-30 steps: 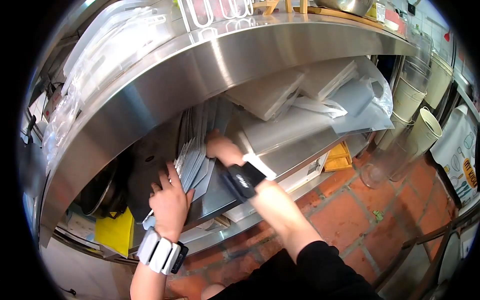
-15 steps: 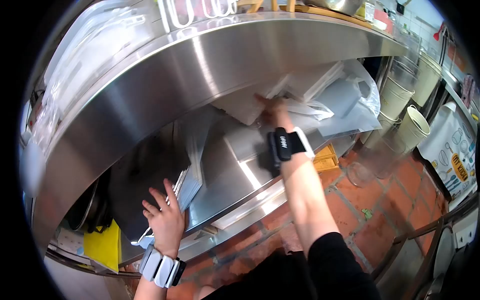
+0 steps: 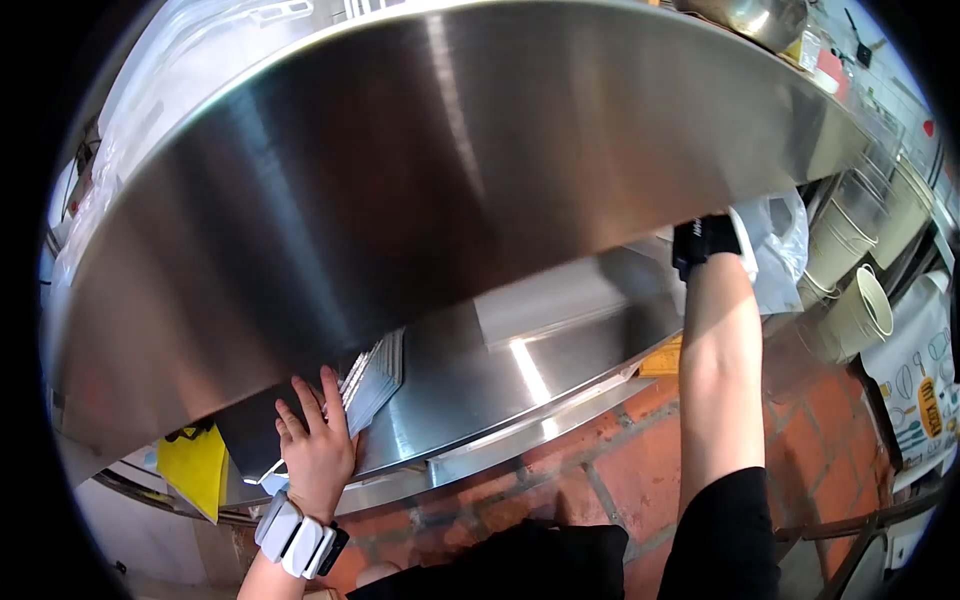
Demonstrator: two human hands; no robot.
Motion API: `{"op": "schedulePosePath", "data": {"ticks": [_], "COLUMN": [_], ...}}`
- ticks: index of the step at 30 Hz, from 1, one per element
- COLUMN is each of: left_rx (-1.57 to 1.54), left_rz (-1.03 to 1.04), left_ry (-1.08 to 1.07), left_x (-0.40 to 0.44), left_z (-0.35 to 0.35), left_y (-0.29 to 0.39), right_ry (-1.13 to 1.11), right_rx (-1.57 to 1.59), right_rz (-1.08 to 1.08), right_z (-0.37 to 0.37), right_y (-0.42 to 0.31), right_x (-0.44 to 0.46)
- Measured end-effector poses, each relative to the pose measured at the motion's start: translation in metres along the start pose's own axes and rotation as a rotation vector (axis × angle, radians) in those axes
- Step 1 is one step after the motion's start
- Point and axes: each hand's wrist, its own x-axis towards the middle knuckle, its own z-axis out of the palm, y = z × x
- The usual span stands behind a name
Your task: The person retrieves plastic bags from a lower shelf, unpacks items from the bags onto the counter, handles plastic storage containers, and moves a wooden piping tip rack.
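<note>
My left hand [image 3: 318,450] lies spread on the lower steel shelf [image 3: 450,385], fingers apart. It rests against a stack of thin, pale-edged flat pieces [image 3: 376,388] whose kind I cannot make out. My right forearm [image 3: 722,370] reaches under the steel counter's front panel [image 3: 480,150]. That panel hides my right hand and whatever it touches; only the black wristband [image 3: 708,245] shows. Close to that wrist is a clear plastic bag [image 3: 782,250]. A flat grey sheet [image 3: 545,305] lies on the shelf between my arms.
A yellow sheet [image 3: 193,468] hangs at the shelf's left end. Cream buckets [image 3: 858,315] stand at the right, near a printed kitchen cloth [image 3: 915,370]. A metal bowl [image 3: 755,18] sits on the counter top. Red floor tiles [image 3: 640,470] lie below.
My right hand has moved right and deeper under the counter, out of sight. My view has shifted, so the front panel covers more of the shelf. My left hand stays by the stack.
</note>
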Motion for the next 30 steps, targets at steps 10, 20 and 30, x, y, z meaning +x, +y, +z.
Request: {"op": "schedulePosePath", "data": {"ticks": [10,20,30], "left_rx": [-0.01,-0.024,0.011], "left_rz": [0.012,-0.014,0.003], "left_ry": [-0.02,-0.057,0.017], "left_x": [0.0,0.002,0.0], "left_z": [0.0,0.001,0.007], "left_y": [0.001,0.002,0.0], "right_ry": [-0.109,-0.231,-0.228], "right_rx": [0.617,0.983,0.848], "right_rz": [0.206,0.299,0.026], "right_z": [0.039,-0.012,-0.122], "right_y": [0.002,-0.042,0.116], "right_x": [-0.019,-0.056,0.016]}}
